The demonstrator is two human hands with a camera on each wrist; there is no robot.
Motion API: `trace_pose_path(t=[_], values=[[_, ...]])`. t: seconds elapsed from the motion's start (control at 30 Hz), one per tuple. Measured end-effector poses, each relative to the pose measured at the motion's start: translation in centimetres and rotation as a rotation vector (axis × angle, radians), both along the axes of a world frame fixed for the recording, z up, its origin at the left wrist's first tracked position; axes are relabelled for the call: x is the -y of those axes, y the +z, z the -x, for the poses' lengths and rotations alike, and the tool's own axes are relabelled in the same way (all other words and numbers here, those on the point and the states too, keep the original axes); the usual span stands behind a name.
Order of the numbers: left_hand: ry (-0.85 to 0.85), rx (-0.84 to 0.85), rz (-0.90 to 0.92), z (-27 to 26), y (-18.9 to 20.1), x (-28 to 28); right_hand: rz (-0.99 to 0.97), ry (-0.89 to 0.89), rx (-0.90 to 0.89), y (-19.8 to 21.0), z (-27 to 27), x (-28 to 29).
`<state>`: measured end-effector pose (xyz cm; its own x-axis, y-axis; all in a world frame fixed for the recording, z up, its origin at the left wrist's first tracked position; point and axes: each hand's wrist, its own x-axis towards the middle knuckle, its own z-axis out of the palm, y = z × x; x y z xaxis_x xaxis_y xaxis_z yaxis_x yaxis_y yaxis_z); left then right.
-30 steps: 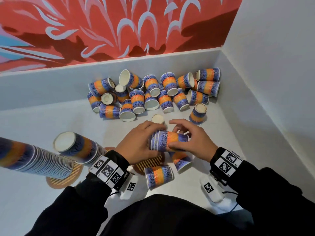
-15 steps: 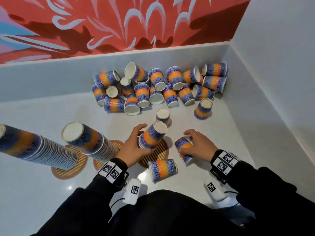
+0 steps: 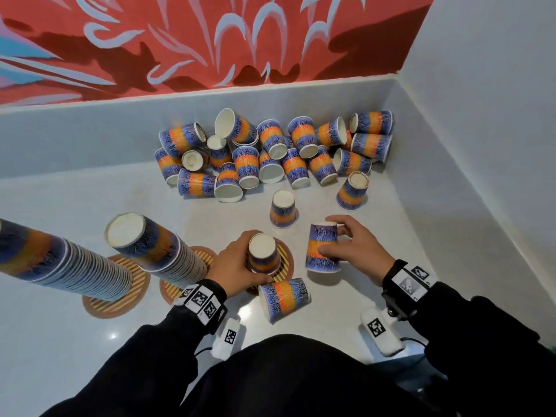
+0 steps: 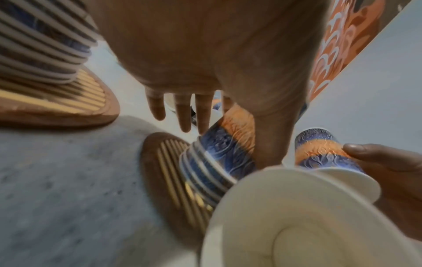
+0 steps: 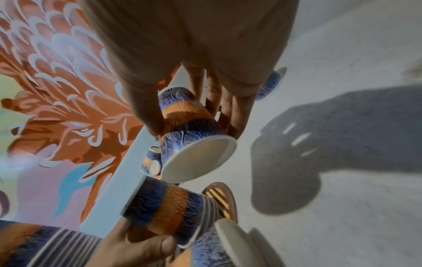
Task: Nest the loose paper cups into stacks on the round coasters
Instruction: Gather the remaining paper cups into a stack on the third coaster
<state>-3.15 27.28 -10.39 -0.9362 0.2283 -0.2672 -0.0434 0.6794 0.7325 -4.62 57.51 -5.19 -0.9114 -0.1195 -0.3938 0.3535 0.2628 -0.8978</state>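
Writing: no brand or words can be read on your cups; your wristbands (image 3: 201, 299) and the two white pods by your sleeves carry only black-and-white square codes.
Left hand (image 3: 237, 263): your fingers curl round a short stack (image 3: 262, 254) of upside-down cups, standing on the nearest coaster (image 3: 286, 260).
Right hand (image 3: 355, 251): you grip a single cup (image 3: 322, 247), base up, just right of that coaster; whether it touches the table (image 3: 45, 341) cannot be told.
Tall stacks: two (image 3: 150, 245), each on its own coaster toward the left edge.
Loose cups: a heap (image 3: 270, 155) against the far wall near the right corner; two upside-down cups stand before it.
In the way: one cup (image 3: 284, 297) lies on its side against the near rim of your coaster.
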Motion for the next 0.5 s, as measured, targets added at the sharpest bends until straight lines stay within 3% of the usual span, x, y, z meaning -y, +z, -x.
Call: trace_pose_path(t=[0.1, 0.2, 0.27, 0.3, 0.43, 0.5], values=[[0.049, -0.069, -0.114, -0.4, 2.0, 0.1, 0.09, -0.018, -0.064, 1.7, 0.1, 0.7], [0.067, -0.421, -0.139, -1.4, 6.0, -0.3, 0.111, -0.023, -0.106, 2.7, 0.5, 1.5], [-0.052, -0.661, -0.053, -2.3, 9.1, -1.0, 0.098, -0.054, -0.119, 2.8, 0.7, 1.9], [-0.159, -0.693, 0.018, -2.6, 10.3, -1.5, 0.087, -0.077, -0.123, 2.6, 0.8, 2.0], [-0.617, -0.408, 0.399, -3.2, 10.2, -4.7, 0.096, -0.173, -0.088, 1.8, 1.0, 2.4], [-0.705, -0.3, 0.569, -3.5, 8.3, -6.6, 0.122, -0.222, -0.058, 1.5, 0.8, 2.4]])
